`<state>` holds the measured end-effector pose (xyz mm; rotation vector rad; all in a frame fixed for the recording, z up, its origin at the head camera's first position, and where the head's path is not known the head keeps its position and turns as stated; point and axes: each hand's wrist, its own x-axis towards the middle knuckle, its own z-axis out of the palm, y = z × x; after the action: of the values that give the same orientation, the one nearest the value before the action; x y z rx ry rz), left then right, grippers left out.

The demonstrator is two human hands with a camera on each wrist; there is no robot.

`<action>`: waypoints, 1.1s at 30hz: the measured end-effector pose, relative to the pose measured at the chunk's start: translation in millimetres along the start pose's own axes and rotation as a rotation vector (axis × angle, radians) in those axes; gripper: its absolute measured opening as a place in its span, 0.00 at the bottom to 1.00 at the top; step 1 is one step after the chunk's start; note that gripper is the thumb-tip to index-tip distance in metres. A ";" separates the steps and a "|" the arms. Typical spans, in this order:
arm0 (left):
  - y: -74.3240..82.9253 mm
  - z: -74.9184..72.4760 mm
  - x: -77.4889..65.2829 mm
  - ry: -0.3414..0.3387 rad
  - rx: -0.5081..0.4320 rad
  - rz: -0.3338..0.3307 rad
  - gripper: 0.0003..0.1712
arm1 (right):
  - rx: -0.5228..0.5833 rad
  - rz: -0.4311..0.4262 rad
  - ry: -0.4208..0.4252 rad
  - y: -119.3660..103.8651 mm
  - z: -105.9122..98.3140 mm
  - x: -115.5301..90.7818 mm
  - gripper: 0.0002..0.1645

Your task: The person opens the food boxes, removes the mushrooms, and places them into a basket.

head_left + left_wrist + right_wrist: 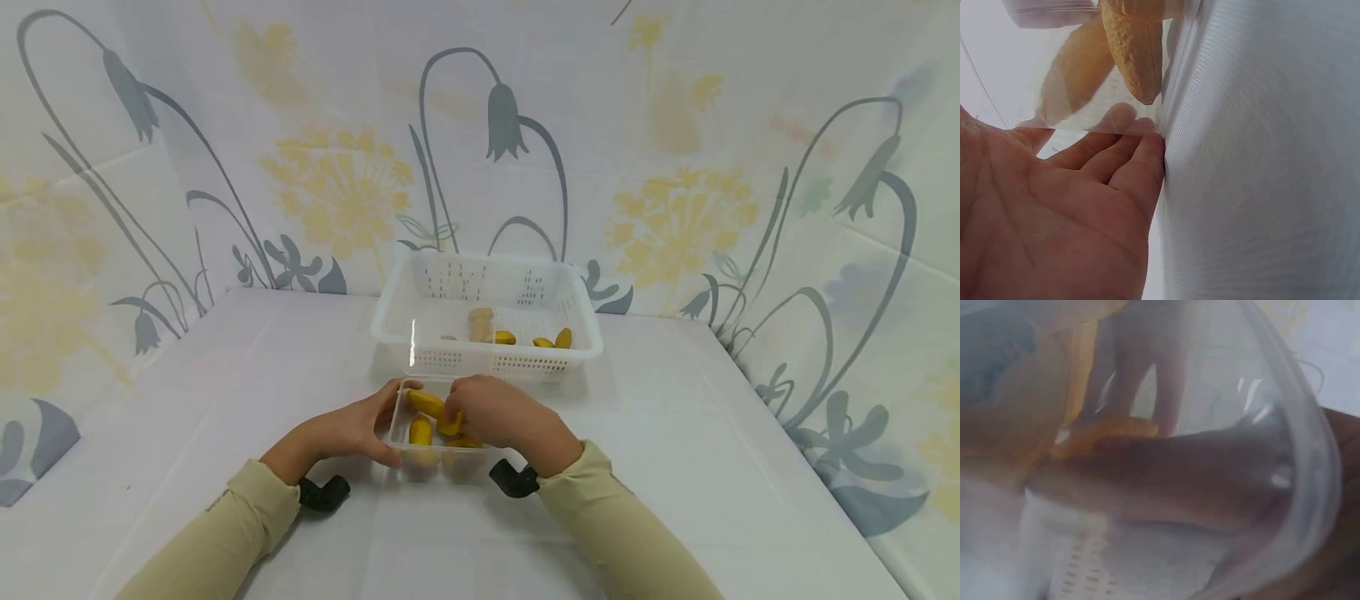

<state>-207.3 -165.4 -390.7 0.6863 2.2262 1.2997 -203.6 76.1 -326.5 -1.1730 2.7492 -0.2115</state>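
Observation:
A clear plastic box [442,451] stands on the white table in front of the basket, holding several yellow elongated pieces. My left hand [348,429] grips its left side, thumb at the near corner and fingers toward the far one. In the left wrist view, fingertips [1147,150] touch the clear wall; behind it shows a bumpy, tapered yellow piece [1135,62]. My right hand [498,417] reaches over the right side into the box, its fingers holding a yellow elongated piece [452,425]. Another yellow piece [426,403] lies beside it. The right wrist view is blurred through clear plastic.
Behind the box stands a white perforated basket [457,357] with a brown mushroom-shaped piece [481,325] and several yellow pieces [563,337]. Black curved fittings [324,495] sit at both wrists. A flower-printed cloth [502,117] hangs around the table.

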 end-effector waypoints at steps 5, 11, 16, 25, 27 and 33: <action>-0.7 0.7 -1.1 -0.001 0.004 0.006 0.63 | -0.068 0.003 -0.020 -5.3 -1.4 2.6 0.09; -1.6 0.3 -1.5 -0.018 -0.008 0.058 0.61 | -0.090 0.040 -0.012 -9.5 0.7 6.3 0.05; -1.7 -0.6 -0.6 -0.036 -0.025 0.090 0.60 | -0.148 0.049 0.016 -12.0 4.9 9.5 0.05; -2.3 -1.7 -0.4 -0.034 -0.020 0.092 0.60 | -0.222 0.005 0.052 -15.0 5.7 12.8 0.07; -2.5 -2.0 -0.4 -0.032 -0.024 0.083 0.60 | -0.221 -0.006 0.056 -14.6 5.9 13.2 0.08; -3.6 -2.9 0.6 -0.033 -0.033 0.048 0.62 | -0.231 -0.029 0.061 -12.9 8.0 14.1 0.11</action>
<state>-210.3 -168.4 -392.7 0.7482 2.1700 1.3360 -202.7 56.5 -333.0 -1.2808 2.8719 0.0708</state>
